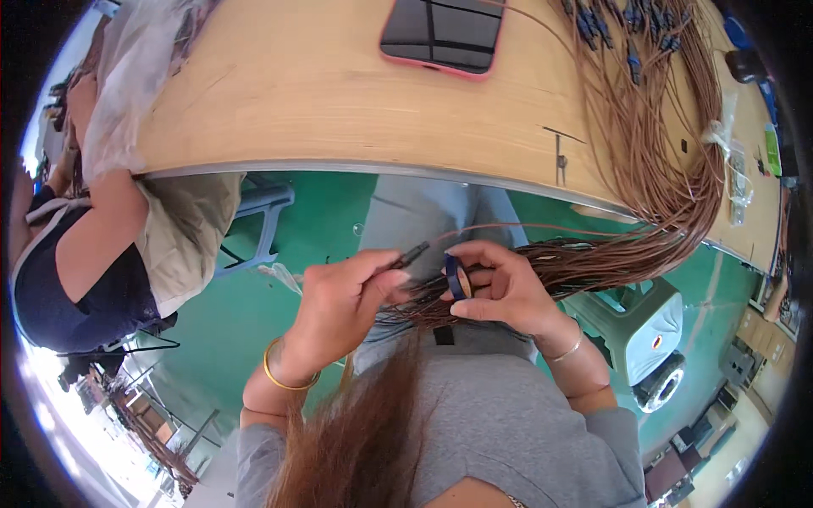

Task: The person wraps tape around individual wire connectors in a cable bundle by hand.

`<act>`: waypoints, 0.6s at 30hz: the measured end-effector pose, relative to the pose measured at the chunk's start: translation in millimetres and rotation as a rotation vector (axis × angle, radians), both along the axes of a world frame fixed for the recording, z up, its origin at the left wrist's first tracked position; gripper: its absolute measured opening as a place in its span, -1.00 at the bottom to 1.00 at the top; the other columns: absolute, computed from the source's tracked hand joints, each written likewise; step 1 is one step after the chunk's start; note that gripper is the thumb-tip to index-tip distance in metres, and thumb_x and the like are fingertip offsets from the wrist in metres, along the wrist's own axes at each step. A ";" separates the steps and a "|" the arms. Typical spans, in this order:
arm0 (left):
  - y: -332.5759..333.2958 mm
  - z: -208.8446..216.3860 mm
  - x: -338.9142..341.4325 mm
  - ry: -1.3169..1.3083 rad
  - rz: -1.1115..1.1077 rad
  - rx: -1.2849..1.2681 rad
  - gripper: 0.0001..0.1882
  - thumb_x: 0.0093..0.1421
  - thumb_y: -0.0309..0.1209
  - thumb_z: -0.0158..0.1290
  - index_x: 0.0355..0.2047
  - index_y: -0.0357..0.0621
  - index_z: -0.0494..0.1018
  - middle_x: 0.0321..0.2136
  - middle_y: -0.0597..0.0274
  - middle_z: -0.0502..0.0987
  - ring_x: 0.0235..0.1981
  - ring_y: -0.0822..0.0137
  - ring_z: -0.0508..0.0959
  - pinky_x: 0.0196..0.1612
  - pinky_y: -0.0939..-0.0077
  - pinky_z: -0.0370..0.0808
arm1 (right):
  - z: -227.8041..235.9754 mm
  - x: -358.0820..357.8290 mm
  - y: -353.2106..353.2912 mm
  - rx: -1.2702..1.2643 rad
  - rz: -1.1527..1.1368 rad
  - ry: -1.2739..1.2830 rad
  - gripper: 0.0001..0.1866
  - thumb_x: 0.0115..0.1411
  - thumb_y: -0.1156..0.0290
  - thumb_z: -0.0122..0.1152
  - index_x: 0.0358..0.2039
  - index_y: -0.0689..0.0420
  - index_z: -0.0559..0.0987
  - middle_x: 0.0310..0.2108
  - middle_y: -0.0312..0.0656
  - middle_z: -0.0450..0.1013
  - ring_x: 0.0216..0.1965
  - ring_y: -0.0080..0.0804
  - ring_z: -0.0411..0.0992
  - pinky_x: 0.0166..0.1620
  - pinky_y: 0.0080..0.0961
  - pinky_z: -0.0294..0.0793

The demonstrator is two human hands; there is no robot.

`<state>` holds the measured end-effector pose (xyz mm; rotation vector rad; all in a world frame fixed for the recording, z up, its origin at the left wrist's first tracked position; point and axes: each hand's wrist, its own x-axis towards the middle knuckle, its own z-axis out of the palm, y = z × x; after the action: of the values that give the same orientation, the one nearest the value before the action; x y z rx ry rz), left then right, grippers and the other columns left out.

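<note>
Pinching is observed at the left hand (343,300): a dark connector (413,254) is gripped between its thumb and fingers, with the tip pointed up and toward the right hand (514,292). By the right hand a roll of dark blue tape (453,279) is held on edge between thumb and fingers, the remaining fingers being curled behind it. The two hands are held near each other above the lap (415,207), and a gap is seen between connector and roll. Whether any tape has been drawn off the roll cannot be told.

From the connector's tip a thin brown wire (517,225) is led above the right hand and off to its right. A thick bundle (631,256) of brown wires is laid below and between the hands, passed behind the right hand and carried up to its right onto the worktop (279,102). There, more plugs (634,69) are seen at the wire ends.

A phone (445,34) is placed on the worktop, beyond both hands. A pale stool (652,326) is stood right of the right hand. Well left of the left hand, a seated co-worker (102,245) is noted.
</note>
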<state>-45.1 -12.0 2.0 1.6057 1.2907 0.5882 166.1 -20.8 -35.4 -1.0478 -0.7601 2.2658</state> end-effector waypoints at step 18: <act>4.9 21.4 -2.7 -0.461 -0.076 -0.637 -0.88 0.09 -0.55 -0.06 -0.34 -0.32 0.34 -0.60 0.16 0.50 -0.76 0.61 0.25 -0.70 0.73 0.19 | 12.7 0.0 35.2 0.358 0.246 0.130 -0.39 -0.34 0.67 0.36 -0.16 0.21 0.42 -0.13 -0.13 0.29 -0.14 -0.42 0.31 -0.09 -0.51 0.35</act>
<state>-47.9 -7.1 23.4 0.9186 0.9337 0.4078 166.1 14.4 -22.7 -0.6632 -1.2384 2.2523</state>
